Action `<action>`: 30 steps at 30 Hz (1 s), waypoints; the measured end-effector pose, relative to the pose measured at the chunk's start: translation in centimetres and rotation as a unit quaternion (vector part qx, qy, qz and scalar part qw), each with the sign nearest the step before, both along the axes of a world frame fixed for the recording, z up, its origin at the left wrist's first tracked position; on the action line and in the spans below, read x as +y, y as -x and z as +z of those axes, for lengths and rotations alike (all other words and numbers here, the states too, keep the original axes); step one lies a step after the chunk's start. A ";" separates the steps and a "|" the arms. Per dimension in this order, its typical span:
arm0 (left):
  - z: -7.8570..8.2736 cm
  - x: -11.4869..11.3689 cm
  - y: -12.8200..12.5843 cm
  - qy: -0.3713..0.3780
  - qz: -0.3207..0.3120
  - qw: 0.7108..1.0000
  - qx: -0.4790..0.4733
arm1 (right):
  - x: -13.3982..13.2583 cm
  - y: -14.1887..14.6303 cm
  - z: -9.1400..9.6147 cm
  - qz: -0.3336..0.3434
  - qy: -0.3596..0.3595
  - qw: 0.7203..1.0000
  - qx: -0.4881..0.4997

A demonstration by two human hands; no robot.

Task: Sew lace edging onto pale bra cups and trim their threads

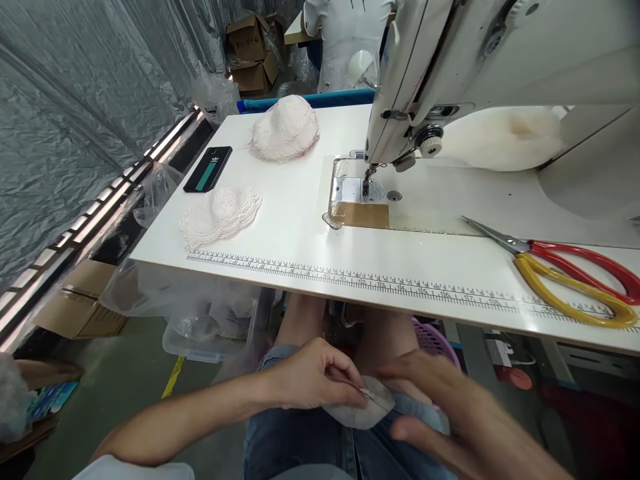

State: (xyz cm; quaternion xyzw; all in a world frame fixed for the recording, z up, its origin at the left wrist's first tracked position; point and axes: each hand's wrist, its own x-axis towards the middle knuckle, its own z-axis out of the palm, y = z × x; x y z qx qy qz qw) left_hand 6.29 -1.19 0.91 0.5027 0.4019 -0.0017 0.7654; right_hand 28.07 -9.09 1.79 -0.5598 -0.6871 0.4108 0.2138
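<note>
Over my lap, my left hand pinches a small round piece of thin whitish fabric between thumb and fingers, at a seam or fold on its upper side. To the right of it hovers my right hand, slightly blurred, its thumb and fingers apart around the fabric's right side. Nothing shows in its grasp. On the white table in front lie a pale pink lace-edged fabric piece and a rounded pale pink fabric piece.
A sewing machine stands on the white table. Scissors with red and yellow handles lie at right, a black phone at left. Below are a plastic bin and a purple basket. A person sits beyond.
</note>
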 end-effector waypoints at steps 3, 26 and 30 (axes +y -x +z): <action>0.3 0.1 -0.1 -0.026 -0.002 1.000 0.018 | 0.7 2.7 -1.3 0.008 0.107 0.993 0.055; 0.0 0.4 1.4 -0.042 0.007 0.999 -0.016 | 1.6 3.6 -2.4 -0.045 0.216 0.957 0.189; 0.2 0.7 1.6 -0.054 0.001 0.998 -0.024 | 1.8 4.1 -1.9 -0.038 0.186 0.969 0.157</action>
